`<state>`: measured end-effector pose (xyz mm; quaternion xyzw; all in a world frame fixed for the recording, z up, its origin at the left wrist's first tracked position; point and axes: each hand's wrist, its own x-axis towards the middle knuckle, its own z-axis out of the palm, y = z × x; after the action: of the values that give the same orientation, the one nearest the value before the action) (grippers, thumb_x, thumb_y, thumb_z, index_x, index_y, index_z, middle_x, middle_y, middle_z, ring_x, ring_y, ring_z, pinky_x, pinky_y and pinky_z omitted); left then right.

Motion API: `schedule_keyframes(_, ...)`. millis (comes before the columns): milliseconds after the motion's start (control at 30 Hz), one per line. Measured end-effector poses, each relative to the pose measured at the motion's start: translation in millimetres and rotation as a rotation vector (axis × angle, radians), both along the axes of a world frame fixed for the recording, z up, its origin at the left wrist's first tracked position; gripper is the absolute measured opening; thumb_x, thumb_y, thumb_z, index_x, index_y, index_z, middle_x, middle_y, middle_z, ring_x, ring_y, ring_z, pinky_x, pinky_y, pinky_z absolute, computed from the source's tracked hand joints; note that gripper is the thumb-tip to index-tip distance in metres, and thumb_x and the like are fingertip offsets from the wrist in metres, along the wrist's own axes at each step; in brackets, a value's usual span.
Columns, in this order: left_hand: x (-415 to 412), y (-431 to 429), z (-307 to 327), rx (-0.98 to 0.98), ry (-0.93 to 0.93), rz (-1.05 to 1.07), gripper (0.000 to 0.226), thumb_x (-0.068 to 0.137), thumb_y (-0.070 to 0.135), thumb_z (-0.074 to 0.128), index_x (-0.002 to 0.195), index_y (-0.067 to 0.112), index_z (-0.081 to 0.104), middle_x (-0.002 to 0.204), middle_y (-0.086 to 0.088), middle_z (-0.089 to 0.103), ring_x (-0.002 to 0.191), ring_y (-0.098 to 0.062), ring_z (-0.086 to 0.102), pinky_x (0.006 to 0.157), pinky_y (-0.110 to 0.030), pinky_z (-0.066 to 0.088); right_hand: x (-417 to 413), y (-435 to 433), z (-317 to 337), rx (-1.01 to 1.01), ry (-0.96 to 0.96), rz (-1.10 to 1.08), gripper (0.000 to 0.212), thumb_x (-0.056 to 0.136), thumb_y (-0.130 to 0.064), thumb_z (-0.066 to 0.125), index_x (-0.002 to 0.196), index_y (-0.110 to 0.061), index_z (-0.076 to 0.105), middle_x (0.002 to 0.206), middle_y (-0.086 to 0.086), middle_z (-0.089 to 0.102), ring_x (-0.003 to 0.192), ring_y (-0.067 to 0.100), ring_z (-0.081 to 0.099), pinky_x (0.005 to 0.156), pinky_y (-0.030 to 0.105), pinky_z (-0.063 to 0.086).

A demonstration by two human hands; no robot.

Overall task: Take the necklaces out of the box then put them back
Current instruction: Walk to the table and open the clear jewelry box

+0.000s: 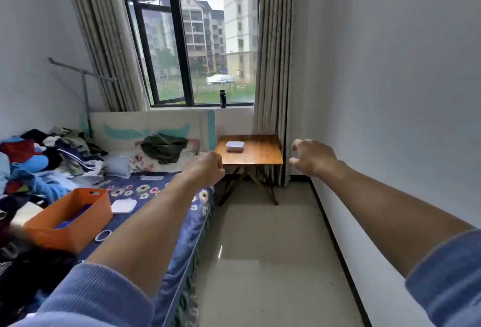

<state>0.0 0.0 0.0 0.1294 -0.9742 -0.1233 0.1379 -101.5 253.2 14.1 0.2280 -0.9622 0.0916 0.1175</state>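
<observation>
A small white box with its lid on sits on a wooden folding table under the window, well ahead of me. No necklaces are visible. Both my arms stretch forward at chest height. My left hand is curled into a loose fist with nothing in it, hovering short of the table's left edge. My right hand has its fingers apart and bent, empty, beside the curtain to the right of the table. Neither hand touches the box.
A bed with a flowered blue sheet runs along the left, holding an orange bin, a white pad, a ring-shaped band and piled clothes. Tiled floor leads to the table. A dark bottle stands on the sill.
</observation>
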Motion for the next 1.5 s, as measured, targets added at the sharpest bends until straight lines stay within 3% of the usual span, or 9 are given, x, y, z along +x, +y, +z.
schedule_keyframes(333,-158,-78,-17,0.009,-0.063,0.037,0.012,0.081,0.025,0.058,0.069,0.026,0.059,0.087,-0.004,0.067,0.073,-0.022,0.063,0.059,-0.028,0.046,-173,-85,-26,0.001,-0.027,0.022,0.034,0.085,-0.038,0.060,0.114,-0.021,0.057,0.114,0.006,0.064,0.101,0.028,0.059,0.075,0.034,0.044)
schedule_keyframes(500,-255,-140,-23,0.019,-0.064,0.015,0.023,0.081,0.022,0.060,0.059,0.025,0.052,0.083,-0.004,0.065,0.071,-0.022,0.059,0.060,-0.027,0.039,-269,-145,-31,0.004,-0.071,-0.009,0.037,0.086,-0.039,0.060,0.119,-0.022,0.057,0.119,0.007,0.063,0.105,0.028,0.059,0.082,0.038,0.047)
schedule_keyframes(700,-372,-204,-12,0.006,-0.085,0.003,0.010,0.083,0.024,0.061,0.073,0.022,0.060,0.090,-0.006,0.064,0.075,-0.024,0.057,0.064,-0.028,0.044,-373,-202,-29,-0.031,-0.075,-0.023,0.040,0.088,-0.040,0.062,0.123,-0.023,0.055,0.117,0.004,0.064,0.103,0.025,0.060,0.072,0.032,0.041)
schedule_keyframes(867,-472,-240,-30,-0.011,-0.112,-0.014,0.007,0.083,0.031,0.060,0.079,0.026,0.060,0.090,-0.001,0.063,0.078,-0.019,0.058,0.052,-0.026,0.034,-470,-238,-43,-0.026,-0.091,-0.051,0.040,0.088,-0.041,0.061,0.123,-0.024,0.055,0.116,0.003,0.065,0.102,0.024,0.060,0.072,0.033,0.042)
schedule_keyframes(1067,-605,-283,-51,0.037,-0.124,-0.014,0.009,0.087,0.029,0.060,0.083,0.021,0.062,0.089,-0.002,0.063,0.080,-0.021,0.060,0.064,-0.029,0.045,-609,-285,-67,-0.028,-0.097,-0.033,0.042,0.089,-0.040,0.062,0.126,-0.023,0.054,0.119,0.002,0.064,0.106,0.023,0.060,0.078,0.035,0.047)
schedule_keyframes(1500,-838,-399,-104,0.171,-0.210,0.060,0.008,0.087,0.030,0.061,0.083,0.023,0.061,0.085,0.000,0.063,0.074,-0.017,0.061,0.061,-0.027,0.046,-865,-414,-109,0.076,-0.229,0.014,0.042,0.089,-0.042,0.059,0.127,-0.023,0.053,0.125,0.005,0.063,0.113,0.027,0.058,0.090,0.040,0.049)
